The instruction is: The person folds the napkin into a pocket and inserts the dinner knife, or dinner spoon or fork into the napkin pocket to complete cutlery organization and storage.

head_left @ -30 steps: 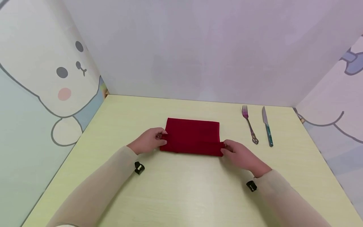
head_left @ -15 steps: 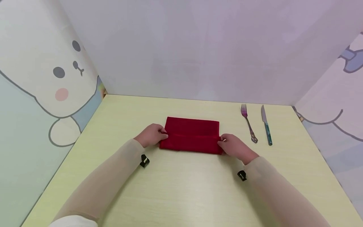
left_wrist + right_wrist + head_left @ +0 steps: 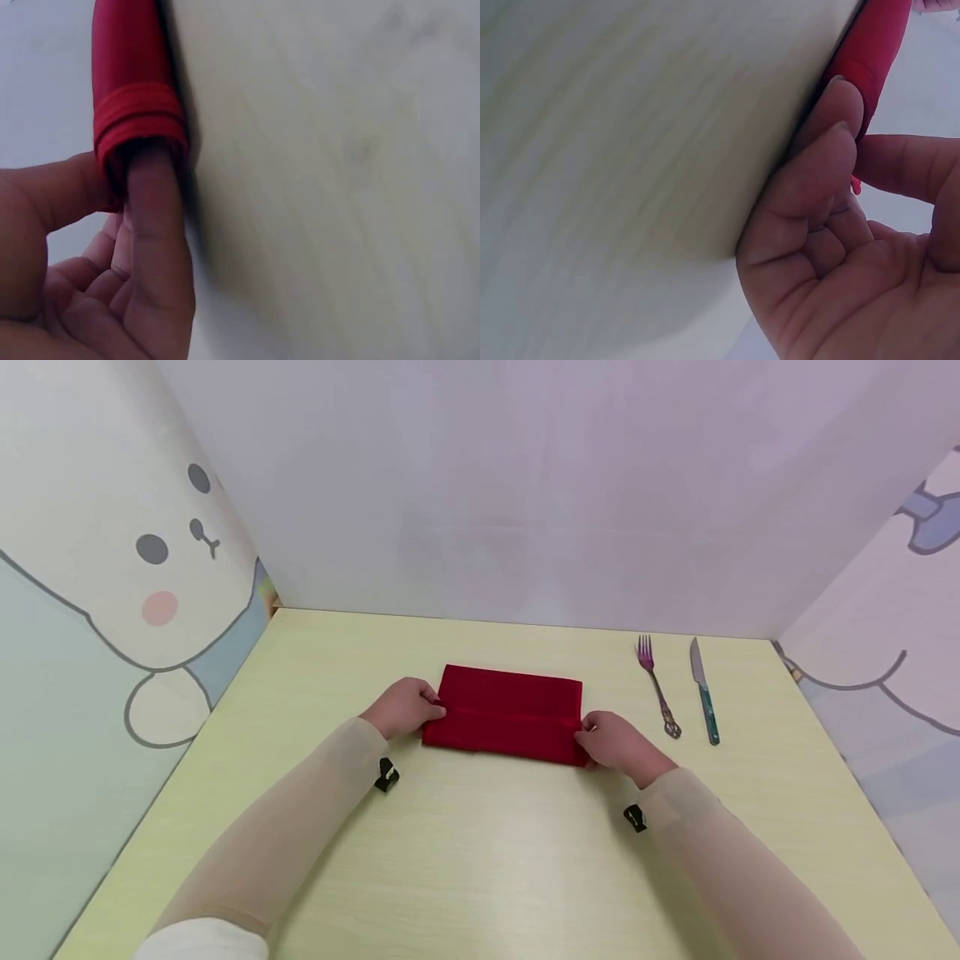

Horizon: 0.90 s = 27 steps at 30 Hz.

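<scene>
A dark red cloth napkin (image 3: 510,693), folded into a rectangle, lies in front of me, its near part doubled over in a flap. My left hand (image 3: 405,704) pinches the flap's left end. In the left wrist view the index finger (image 3: 157,240) reaches inside the rolled fold of the napkin (image 3: 139,67), and the thumb presses from outside. At the opposite end, my right hand (image 3: 618,745) pinches the flap's right side. The right wrist view has the thumb (image 3: 900,161) against the red cloth (image 3: 877,41), with curled fingertips at its lower edge by the table.
To the right of the napkin, a fork (image 3: 657,687) and a knife with a teal handle (image 3: 705,693) lie on the pale wooden table (image 3: 480,852). A light wall (image 3: 480,493) rises behind the table's far edge, with cartoon-printed panels at both sides.
Both hands have moved away from me along the napkin's sides, carrying the flap's edge farther back; the right hand also shifted left. Over the last half second they moved only slightly.
</scene>
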Motion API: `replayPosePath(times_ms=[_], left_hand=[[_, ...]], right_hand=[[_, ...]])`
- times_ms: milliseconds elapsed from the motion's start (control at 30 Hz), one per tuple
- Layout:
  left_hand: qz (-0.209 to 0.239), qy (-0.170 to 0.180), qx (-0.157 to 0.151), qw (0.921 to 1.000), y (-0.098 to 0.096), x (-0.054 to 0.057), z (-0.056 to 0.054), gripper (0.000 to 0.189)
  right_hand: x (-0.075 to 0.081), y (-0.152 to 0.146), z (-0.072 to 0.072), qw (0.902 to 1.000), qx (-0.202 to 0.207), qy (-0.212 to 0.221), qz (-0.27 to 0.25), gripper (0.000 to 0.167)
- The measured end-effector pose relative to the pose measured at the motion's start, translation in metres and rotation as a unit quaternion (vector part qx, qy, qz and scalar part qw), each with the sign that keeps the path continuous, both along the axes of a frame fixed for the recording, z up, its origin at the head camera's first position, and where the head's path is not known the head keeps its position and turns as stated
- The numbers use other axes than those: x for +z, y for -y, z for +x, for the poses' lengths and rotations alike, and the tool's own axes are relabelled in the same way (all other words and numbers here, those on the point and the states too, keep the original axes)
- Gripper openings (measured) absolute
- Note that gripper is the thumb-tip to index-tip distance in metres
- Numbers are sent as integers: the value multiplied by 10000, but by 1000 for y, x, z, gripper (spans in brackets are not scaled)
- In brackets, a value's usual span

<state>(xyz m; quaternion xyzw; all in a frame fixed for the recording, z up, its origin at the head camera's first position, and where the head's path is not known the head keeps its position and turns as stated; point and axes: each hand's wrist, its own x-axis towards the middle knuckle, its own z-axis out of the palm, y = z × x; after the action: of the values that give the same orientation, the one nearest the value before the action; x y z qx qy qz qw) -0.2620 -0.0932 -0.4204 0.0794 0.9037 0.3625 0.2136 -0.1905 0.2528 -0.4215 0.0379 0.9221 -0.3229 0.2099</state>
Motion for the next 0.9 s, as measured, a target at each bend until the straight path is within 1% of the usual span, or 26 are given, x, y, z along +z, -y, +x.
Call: replayPosePath(times_ms=[167,333,500,633,767,900], left_hand=[[-124,5,102,9999,-1,-4,-4,20],[-429,-149,140,9989,-3,-8,-6,24],[-689,-258,129,9972,-6,-7,-6,24],[-732,-107,173,9971,-6,-6,-9,24],[-540,208,229,9981,-5,-5,-13,22],[-317,396,143,9986,-3,-6,-15,17]], right_hand=[[0,0,-1,10000,-44,-3,25,18],[2,0,-1,9999,-119,-39,32,17],[3,1,1,9998,-181,-17,101,19],[2,2,0,9998,-154,-46,141,19],[1,3,-2,9997,-79,-98,188,18],[0,3,-1,9996,-64,-142,217,17]])
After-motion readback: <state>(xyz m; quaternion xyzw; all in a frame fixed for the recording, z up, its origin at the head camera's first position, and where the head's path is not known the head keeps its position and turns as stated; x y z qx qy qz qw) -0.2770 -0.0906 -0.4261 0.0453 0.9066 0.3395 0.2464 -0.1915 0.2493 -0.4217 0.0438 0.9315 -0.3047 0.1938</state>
